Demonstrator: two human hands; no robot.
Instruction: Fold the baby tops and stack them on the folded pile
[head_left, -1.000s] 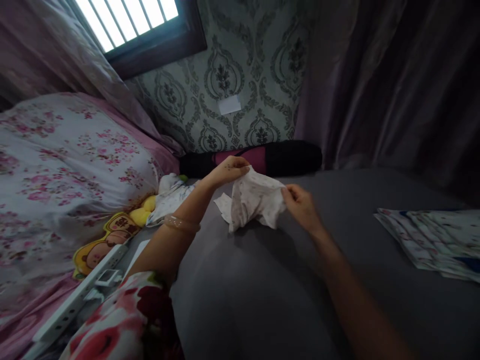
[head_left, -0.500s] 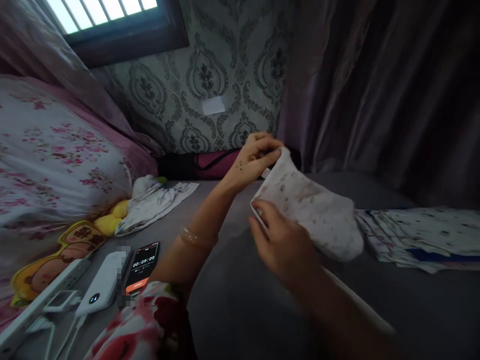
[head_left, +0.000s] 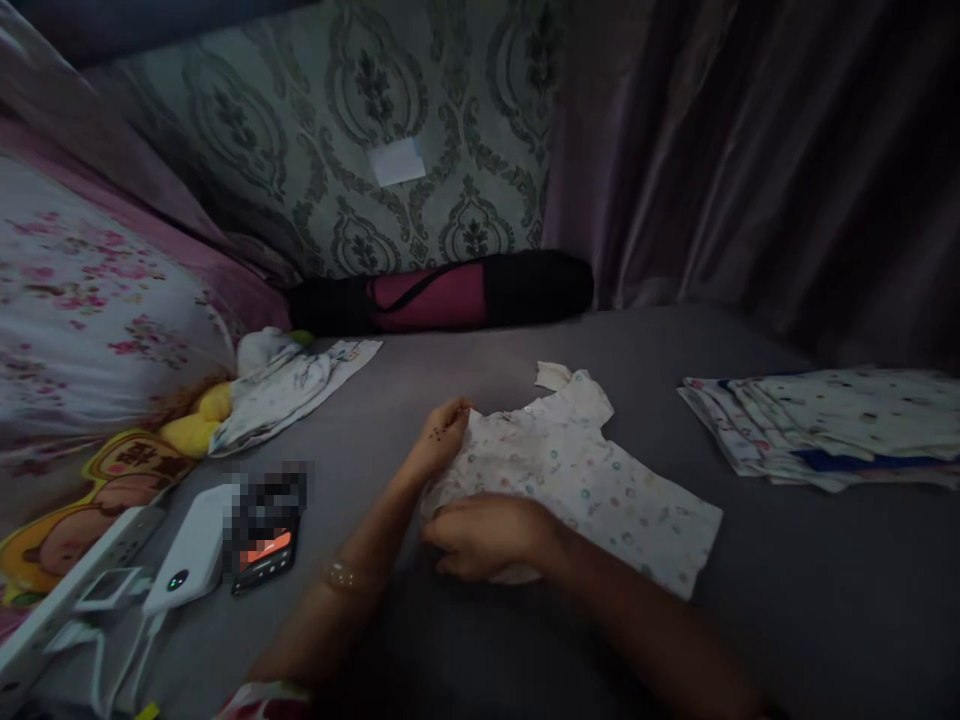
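A small white baby shirt [head_left: 570,470] with a pattern of coloured dots lies spread on the grey bed sheet [head_left: 465,370]. Its hem points to the right, and one short sleeve reaches toward the wall. My left hand [head_left: 444,435] pinches the shirt's left edge. Nearer to me, my right hand [head_left: 487,535] reaches across the shirt, its fingers closed on the near sleeve; part of that sleeve is hidden under the hand.
Folded clothes [head_left: 847,420] are stacked at the right. Rumpled printed cloth [head_left: 292,395] lies at the left near a yellow plush toy [head_left: 199,420]. A phone [head_left: 266,560], a white power bank [head_left: 191,550] and a power strip [head_left: 82,590] lie front left. A long black-and-maroon bag [head_left: 442,295] rests against the wall.
The shirt was held up and bunched in both hands; now it lies spread on the bed. Both hands have come down and left, and the view has tilted downward.
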